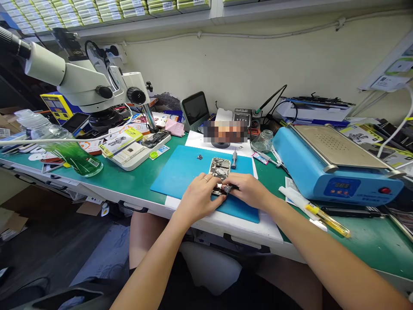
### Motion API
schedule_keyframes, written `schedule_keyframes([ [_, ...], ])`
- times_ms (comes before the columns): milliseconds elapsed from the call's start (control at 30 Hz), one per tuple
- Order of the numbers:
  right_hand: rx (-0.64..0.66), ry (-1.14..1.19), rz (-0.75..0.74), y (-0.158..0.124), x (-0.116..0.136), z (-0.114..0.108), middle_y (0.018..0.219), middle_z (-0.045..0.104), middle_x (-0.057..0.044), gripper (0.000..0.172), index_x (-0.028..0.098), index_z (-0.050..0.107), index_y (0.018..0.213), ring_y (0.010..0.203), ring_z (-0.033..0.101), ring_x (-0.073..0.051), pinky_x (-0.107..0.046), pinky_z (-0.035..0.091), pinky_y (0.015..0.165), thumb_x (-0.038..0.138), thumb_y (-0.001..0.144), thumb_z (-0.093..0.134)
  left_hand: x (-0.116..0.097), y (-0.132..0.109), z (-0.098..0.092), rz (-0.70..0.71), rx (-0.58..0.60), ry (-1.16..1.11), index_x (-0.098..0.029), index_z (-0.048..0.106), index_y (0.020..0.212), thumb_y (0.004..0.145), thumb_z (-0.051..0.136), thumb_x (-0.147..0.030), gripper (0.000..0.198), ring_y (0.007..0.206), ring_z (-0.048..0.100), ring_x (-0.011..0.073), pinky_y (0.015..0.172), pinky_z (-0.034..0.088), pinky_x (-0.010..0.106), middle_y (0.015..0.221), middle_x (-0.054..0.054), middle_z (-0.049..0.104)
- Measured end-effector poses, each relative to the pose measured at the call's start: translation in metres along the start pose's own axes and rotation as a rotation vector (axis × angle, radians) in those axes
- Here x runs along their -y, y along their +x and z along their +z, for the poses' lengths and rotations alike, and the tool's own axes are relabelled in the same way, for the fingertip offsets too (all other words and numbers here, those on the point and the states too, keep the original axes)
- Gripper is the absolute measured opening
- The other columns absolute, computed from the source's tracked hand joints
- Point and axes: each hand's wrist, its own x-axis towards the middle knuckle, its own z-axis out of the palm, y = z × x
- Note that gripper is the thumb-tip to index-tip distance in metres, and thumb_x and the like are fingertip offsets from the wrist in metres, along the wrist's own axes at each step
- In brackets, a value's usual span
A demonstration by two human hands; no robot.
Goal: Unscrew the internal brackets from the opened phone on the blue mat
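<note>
before us we see a pale, cream-coloured wall (180, 64), with a dark, worn-looking patch (168, 100) low down. along it we follow a white cable (199, 34), and above that we find a white shelf (180, 20) stacked with rows of yellow-green packets (106, 9). we look over a long green-topped workbench (135, 181), its pale front bearing dark handles (133, 208). to our left, cardboard (89, 209) lies on the dark floor (45, 228), dimmer than the brightly lit bench.

Opened phone (220, 167) partly hidden beneath the left grip (200, 195)
</note>
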Motion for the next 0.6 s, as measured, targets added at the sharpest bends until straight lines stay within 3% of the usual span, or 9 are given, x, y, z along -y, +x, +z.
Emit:
schedule_keyframes([
  [600,-0.005,-0.123,-0.061,-0.0020,0.0062,0.0065,0.123,0.069,-0.009,0.028,0.018,0.066,0.124,0.102,0.070,-0.020,-0.040,0.062,0.087,0.035,0.101,0.064,0.0009,0.0002,0.0015,0.005,-0.005,-0.002,-0.017,0.066,0.107,0.101,0.064,-0.039,0.023,0.099,0.064,0.0200,0.089,0.056,0.040,0.107,0.006,0.067],
])
